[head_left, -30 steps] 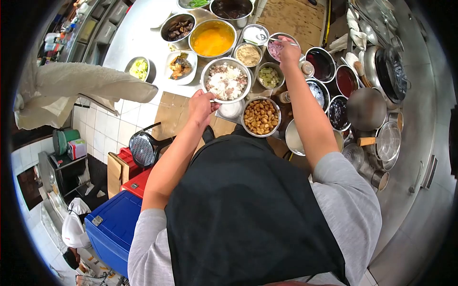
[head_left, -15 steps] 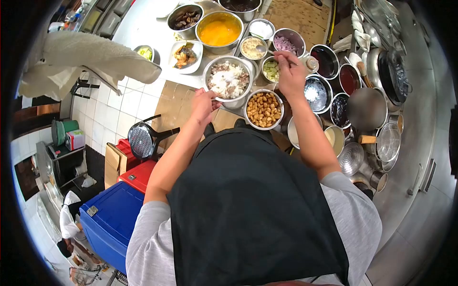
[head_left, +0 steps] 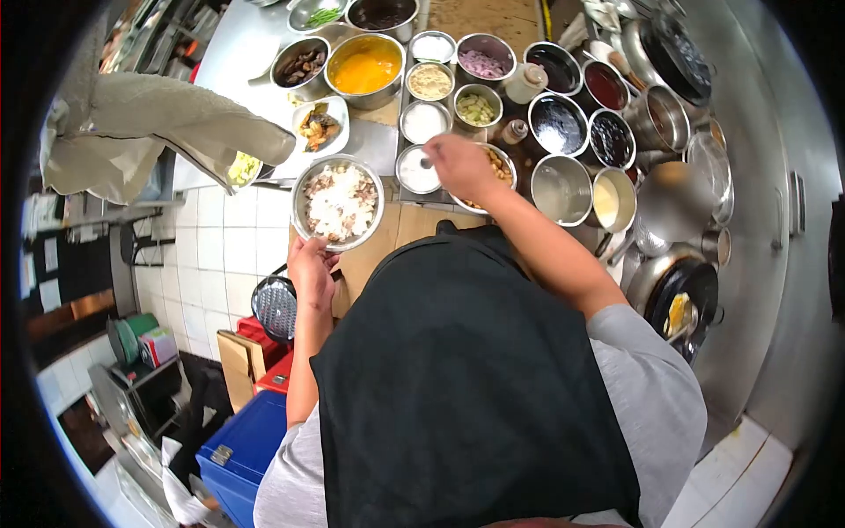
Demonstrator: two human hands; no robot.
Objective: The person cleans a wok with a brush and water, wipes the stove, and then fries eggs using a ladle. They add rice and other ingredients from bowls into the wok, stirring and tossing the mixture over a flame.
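My left hand [head_left: 311, 267] grips the near rim of a steel bowl of rice and meat bits [head_left: 338, 203], held off the counter's edge over the tiled floor. My right hand [head_left: 459, 166] holds a spoon [head_left: 426, 164] whose tip dips into a small steel bowl of white powder [head_left: 415, 170]. Under that hand, a bowl of browned chunks [head_left: 498, 167] is mostly hidden. A black apron [head_left: 466, 378] covers my front.
Many steel bowls crowd the counter: yellow liquid [head_left: 365, 69], dark sauces [head_left: 558, 124], chopped onion [head_left: 481, 62]. A pan with egg [head_left: 678, 304] sits at right. A blue bin [head_left: 251, 449] and a strainer [head_left: 275, 308] lie below left. A cloth [head_left: 158, 132] hangs left.
My left hand pulled the rice bowl left and off the counter. My right hand came back from the far bowls with the spoon to the white-powder bowl.
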